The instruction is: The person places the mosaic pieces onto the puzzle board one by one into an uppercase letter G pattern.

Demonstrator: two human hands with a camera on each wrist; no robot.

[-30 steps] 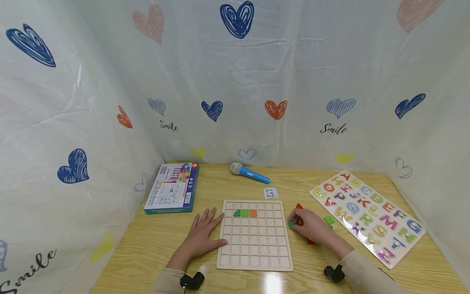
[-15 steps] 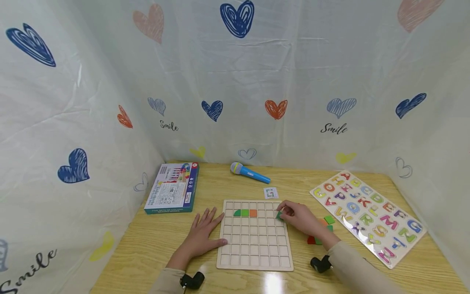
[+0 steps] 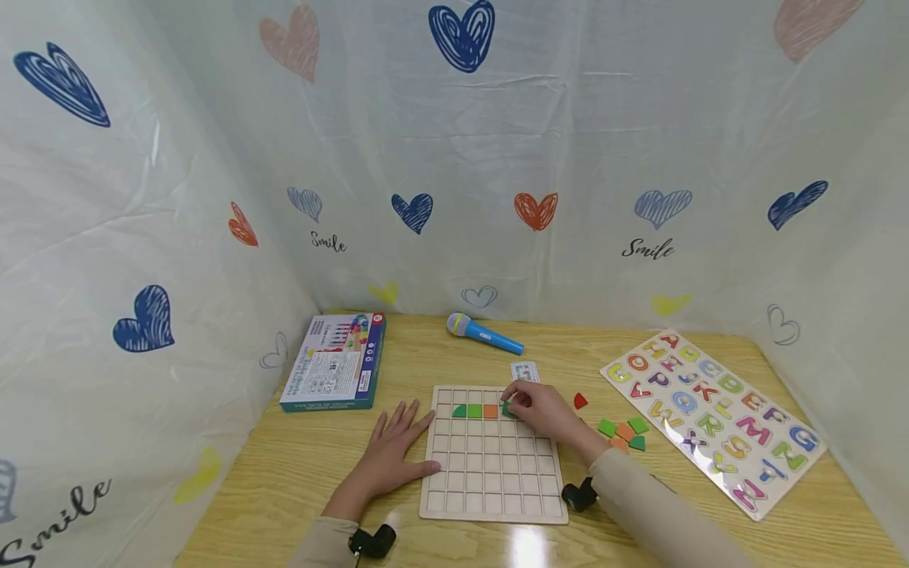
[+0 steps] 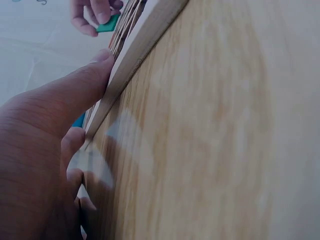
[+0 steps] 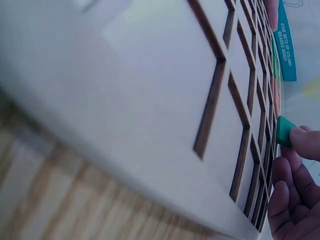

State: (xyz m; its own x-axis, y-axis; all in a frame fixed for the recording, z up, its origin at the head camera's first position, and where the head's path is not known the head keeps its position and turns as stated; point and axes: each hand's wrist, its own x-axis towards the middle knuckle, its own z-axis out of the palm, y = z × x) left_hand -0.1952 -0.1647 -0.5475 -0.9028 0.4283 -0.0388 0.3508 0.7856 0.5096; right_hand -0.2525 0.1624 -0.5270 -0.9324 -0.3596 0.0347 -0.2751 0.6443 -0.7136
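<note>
A pale wooden grid board [image 3: 493, 489] lies on the table in front of me. Its top row holds two green pieces [image 3: 467, 411] and an orange piece [image 3: 490, 411]. My right hand [image 3: 534, 407] pinches a small green tile [image 3: 508, 410] over the top row, just right of the orange piece; the tile shows at my fingertips [image 5: 304, 141] as green tile [image 5: 284, 131] in the right wrist view and as green tile [image 4: 108, 23] in the left wrist view. My left hand [image 3: 394, 446] lies flat on the table, thumb [image 4: 80, 87] against the board's left edge [image 4: 135, 55].
Loose green, orange and red pieces [image 3: 622, 430] lie right of the board, with an alphabet puzzle [image 3: 710, 414] beyond. A game box [image 3: 334, 372] sits back left, a blue toy microphone [image 3: 483, 334] and a small card [image 3: 524, 371] behind the board. Heart-printed sheets enclose the table.
My right hand carried the green tile from the loose pieces leftward across the board to the top row beside the orange piece. The left hand stayed put.
</note>
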